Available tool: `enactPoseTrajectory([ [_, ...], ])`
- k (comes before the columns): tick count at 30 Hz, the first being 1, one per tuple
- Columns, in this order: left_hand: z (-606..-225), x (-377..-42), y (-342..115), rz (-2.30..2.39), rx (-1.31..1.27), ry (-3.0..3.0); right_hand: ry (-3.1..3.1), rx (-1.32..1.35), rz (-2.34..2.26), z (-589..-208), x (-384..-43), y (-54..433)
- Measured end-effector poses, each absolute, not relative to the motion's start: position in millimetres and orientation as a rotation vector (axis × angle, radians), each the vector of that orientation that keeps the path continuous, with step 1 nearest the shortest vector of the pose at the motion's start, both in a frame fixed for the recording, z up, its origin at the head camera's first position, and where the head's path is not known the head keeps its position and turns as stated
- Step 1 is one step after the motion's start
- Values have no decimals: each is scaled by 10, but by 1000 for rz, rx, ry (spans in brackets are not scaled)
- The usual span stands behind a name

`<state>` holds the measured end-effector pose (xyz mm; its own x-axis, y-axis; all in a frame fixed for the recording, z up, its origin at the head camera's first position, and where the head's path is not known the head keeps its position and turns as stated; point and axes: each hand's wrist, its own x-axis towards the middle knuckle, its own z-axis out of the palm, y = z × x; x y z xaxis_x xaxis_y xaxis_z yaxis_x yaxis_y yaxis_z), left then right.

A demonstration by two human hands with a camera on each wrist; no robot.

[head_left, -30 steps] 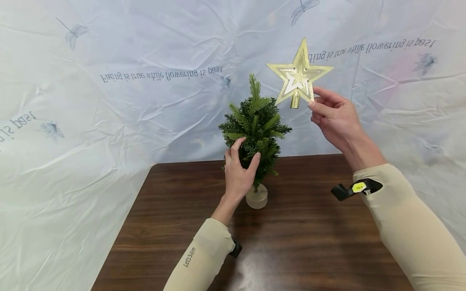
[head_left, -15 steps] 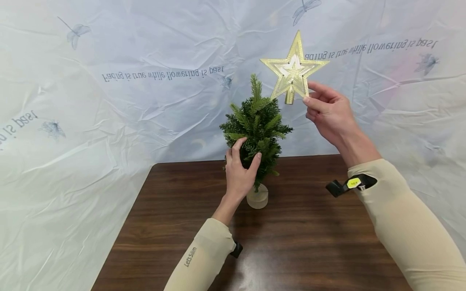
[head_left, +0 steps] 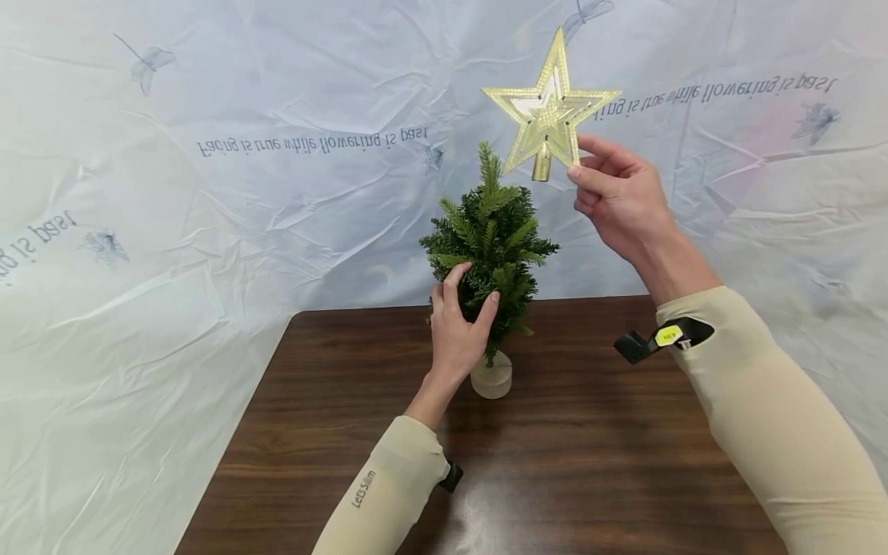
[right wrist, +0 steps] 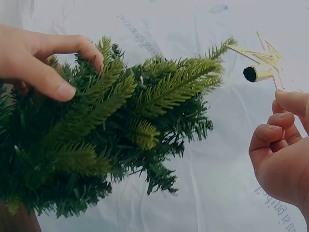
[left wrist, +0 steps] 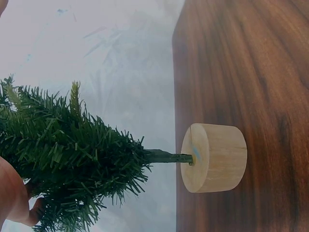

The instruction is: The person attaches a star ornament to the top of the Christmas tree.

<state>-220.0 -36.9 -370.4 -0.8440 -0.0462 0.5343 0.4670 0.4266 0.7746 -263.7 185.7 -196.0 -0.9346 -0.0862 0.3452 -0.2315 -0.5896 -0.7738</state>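
Note:
A small artificial Christmas tree (head_left: 489, 231) stands upright on the table, its round wooden base (left wrist: 217, 158) on the tabletop. My left hand (head_left: 458, 331) grips the tree's middle, fingers curled into the branches and thumb on the near side. Up to the right, my right hand (head_left: 624, 193) pinches a gold star tree topper (head_left: 548, 116) by its lower right point. The star is held upright, its short tube (right wrist: 258, 74) pointing down with a dark open end. That tube hangs right of the tree's tip (head_left: 489, 158) and at about its height in the head view.
The dark wood-grain table (head_left: 333, 432) ends just behind the tree. A pale printed cloth (head_left: 312, 193) hangs behind and along both sides. Each wrist carries a black camera mount on its beige sleeve, as on the right sleeve (head_left: 749, 385).
My right hand has lifted the star and brought it left, nearer the tree's tip. The star has turned to face the head camera more squarely. My left hand and the tree hold still.

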Motion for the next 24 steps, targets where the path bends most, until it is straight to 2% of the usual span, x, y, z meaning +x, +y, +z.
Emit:
enactPoseTrajectory([
  [24,-3728,-2197,-366,-1419,-360,-2190,-1485,553,2569,-1517,-2765,1371],
])
